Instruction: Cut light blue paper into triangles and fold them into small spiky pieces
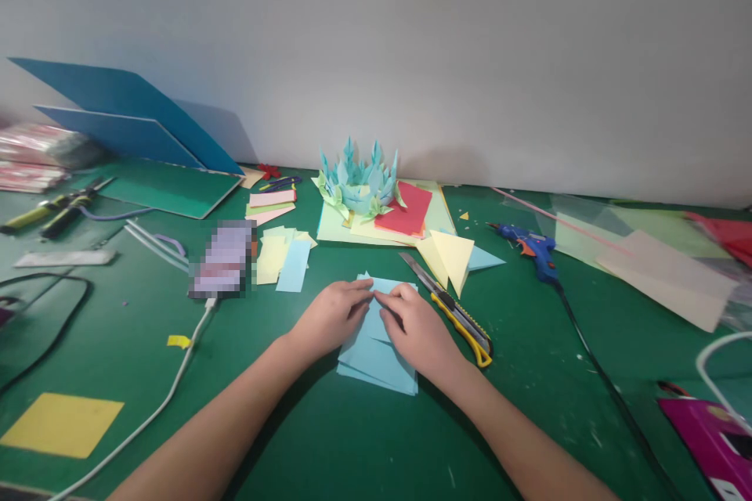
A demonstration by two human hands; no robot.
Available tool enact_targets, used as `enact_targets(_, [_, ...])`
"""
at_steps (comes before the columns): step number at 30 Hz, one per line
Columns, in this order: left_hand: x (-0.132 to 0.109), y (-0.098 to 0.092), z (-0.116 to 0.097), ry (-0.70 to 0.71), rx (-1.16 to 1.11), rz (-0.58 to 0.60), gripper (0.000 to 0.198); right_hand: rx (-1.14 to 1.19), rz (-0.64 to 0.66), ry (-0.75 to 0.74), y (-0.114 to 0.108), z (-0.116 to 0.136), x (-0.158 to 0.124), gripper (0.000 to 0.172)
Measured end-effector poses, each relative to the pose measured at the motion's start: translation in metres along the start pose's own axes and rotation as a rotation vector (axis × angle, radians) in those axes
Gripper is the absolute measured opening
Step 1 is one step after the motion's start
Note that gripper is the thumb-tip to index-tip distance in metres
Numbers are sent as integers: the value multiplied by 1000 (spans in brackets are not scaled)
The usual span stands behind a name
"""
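A small stack of light blue paper sheets (376, 366) lies on the table straight in front of me, its edges slightly fanned. My left hand (336, 313) reaches in from the left, fingers together and pinching at the far left part of the top sheet. From the right, my right hand (420, 329) has its fingers curled and presses on the same blue paper. The fingertips of both hands nearly meet near the stack's far edge. They partly hide the top sheet. Right beside the stack lies a yellow utility knife (461, 321), its blade extended.
Behind stands a blue folded-paper ring (358, 192) on pale sheets near the wall. Cream triangles (452, 254) and a blue glue gun (532, 246) with a cord are to the right. Leftward are a phone (224, 258) on a white cable, pliers (74, 207) and yellow paper (62, 424).
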State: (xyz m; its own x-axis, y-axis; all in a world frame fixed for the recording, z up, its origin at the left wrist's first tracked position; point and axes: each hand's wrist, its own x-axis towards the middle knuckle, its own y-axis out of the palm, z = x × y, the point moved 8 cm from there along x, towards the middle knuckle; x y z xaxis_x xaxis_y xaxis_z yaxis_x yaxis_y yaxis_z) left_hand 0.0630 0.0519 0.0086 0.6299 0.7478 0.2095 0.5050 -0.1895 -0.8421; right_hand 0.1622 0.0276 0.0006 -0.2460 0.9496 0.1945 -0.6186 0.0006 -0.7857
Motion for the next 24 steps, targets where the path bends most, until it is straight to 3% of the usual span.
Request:
enact_targets(6, [0,0,3,-40,-26,-10,27,-30,12,30,-6,-5,-3,28])
enact_targets(11, [0,-1,5,-76,-61,-32,27,41,-27,-45,-14,-5,-8,22])
enact_targets(16, [-1,-10,13,-130,-155,-147,26,85,-56,-143,-17,-1,-12,22])
enact_targets(19, [-1,-16,17,-104,-126,-218,28,84,-76,-177,-16,1,-12,24])
enact_targets(24, [0,-11,21,-73,-64,-209,30,44,-68,-210,-16,5,-13,24])
